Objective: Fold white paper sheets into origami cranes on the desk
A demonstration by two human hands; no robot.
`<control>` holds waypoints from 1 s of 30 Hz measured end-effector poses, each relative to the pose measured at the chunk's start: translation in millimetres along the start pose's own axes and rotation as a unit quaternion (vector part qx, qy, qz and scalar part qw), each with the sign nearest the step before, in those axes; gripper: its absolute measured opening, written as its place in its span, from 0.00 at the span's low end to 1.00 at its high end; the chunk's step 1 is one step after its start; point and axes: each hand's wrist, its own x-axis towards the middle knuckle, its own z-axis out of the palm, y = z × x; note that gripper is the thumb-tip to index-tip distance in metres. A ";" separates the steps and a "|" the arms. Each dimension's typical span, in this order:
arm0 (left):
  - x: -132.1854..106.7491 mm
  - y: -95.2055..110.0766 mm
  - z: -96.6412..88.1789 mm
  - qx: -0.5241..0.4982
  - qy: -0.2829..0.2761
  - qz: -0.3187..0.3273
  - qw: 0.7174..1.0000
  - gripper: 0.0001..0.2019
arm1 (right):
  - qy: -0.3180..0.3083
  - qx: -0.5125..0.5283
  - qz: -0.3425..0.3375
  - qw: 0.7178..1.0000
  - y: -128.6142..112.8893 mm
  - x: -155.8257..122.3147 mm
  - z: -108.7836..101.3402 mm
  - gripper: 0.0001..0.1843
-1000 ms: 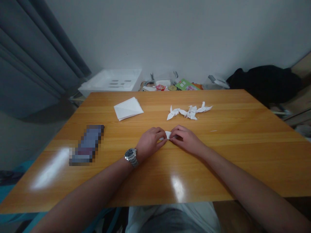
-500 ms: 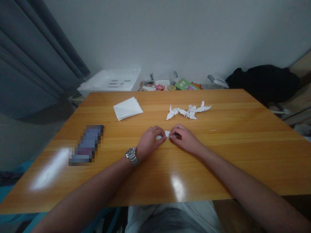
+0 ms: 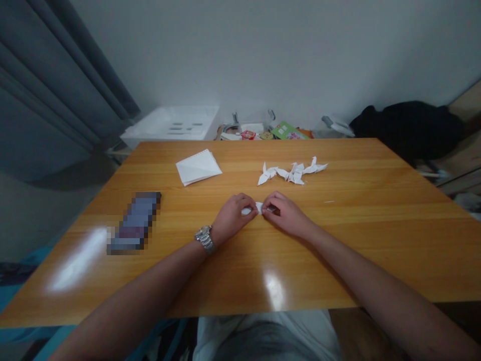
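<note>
Between my two hands is a small piece of folded white paper (image 3: 259, 207), mostly covered by the fingers. My left hand (image 3: 235, 214), with a metal watch (image 3: 205, 238) on its wrist, pinches the paper's left side. On the right side, my right hand (image 3: 286, 213) pinches it between thumb and fingers. The fingertips of both hands almost meet over the middle of the table. Beyond them lie several folded white paper birds (image 3: 296, 173) in a row. The exact shape of the held paper is hidden.
A stack of white paper sheets (image 3: 199, 167) rests at the back left of the wooden table (image 3: 376, 250). A blurred-out phone-like object (image 3: 137, 220) lies at left. Behind the table are a white foam box (image 3: 169, 123), a green booklet (image 3: 287, 131) and a black cloth (image 3: 409, 128).
Both hands keep their pinch on the folded paper, with only a very slight shift of the fingers. The other things stay where they were.
</note>
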 end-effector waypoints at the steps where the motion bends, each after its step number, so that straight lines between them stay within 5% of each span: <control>1: -0.1 0.2 -0.1 -0.001 0.001 -0.003 1.000 0.04 | 0.001 -0.001 0.001 1.000 -0.3 0.0 -0.2 0.03; 23: 3.5 0.5 1.7 0.004 0.010 -0.035 0.999 0.03 | -0.018 -0.147 -0.132 0.980 -4.3 -1.6 -6.0 0.07; 30: 1.9 3.9 -2.8 0.084 -0.007 -0.011 0.996 0.07 | -0.054 -0.208 -0.132 0.968 -9.2 -6.6 -13.4 0.12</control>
